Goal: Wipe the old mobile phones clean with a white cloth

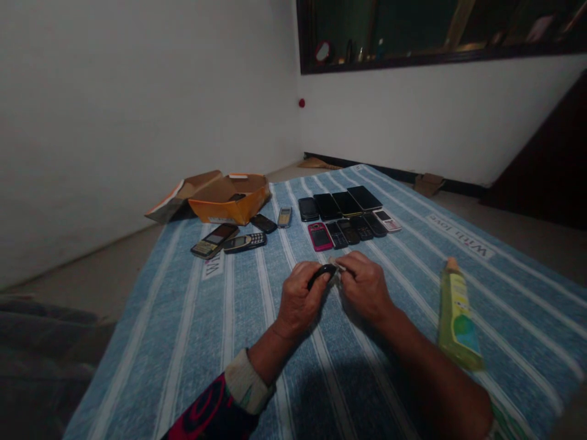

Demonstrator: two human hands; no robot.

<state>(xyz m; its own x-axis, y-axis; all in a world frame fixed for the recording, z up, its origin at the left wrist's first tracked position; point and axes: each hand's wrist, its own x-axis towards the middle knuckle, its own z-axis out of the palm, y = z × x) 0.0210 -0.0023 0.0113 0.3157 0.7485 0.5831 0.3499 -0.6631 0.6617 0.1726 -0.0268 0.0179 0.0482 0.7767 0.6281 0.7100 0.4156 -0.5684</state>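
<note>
My left hand (pixel 299 296) is closed around a small black rounded object, seemingly a mobile phone (pixel 321 275), held edge-on above the striped cloth. Close against its right end, my right hand (pixel 367 287) is closed in a pinch on a thin pale scrap (pixel 339 265), perhaps tissue or cloth; its kind is hard to make out. Just beyond my hands, two rows of phones lie on the cloth. The front row has a pink phone (pixel 320 237) at its left end and a white phone (pixel 387 221) at its right. Large dark smartphones (pixel 364 198) form part of the back row.
A blue striped cloth (pixel 238 305) covers the table. At the far left stands an open orange box (pixel 229 211), with several loose phones, including a keypad phone (pixel 245 242), in front of it. A bottle of yellow-green liquid (pixel 458 324) lies to the right of my right forearm.
</note>
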